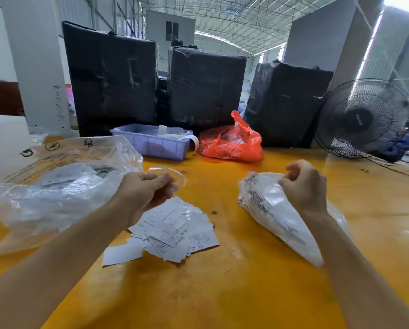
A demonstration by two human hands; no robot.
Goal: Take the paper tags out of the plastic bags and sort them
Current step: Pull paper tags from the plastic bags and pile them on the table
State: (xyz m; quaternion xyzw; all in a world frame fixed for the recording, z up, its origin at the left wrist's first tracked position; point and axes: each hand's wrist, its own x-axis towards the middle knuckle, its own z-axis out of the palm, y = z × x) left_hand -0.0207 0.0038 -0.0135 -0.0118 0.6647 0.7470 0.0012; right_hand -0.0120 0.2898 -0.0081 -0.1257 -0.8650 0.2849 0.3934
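A loose heap of white printed paper tags [175, 230] lies on the yellow table [222, 288] near its middle. Just above the heap, my left hand [149, 191] grips a small clear plastic bag [175, 173], crumpled in its curled fingers. To the right, my right hand [302, 184] pinches the top edge of a clear plastic bag [270, 210] that holds several printed tags and lies slanted on the table.
A large pile of clear plastic bags [56, 184] covers the table's left side. At the back stand a lilac plastic tray [151, 144], a red plastic bag [232, 143], three black wrapped bales [206, 86] and a black fan [362, 119].
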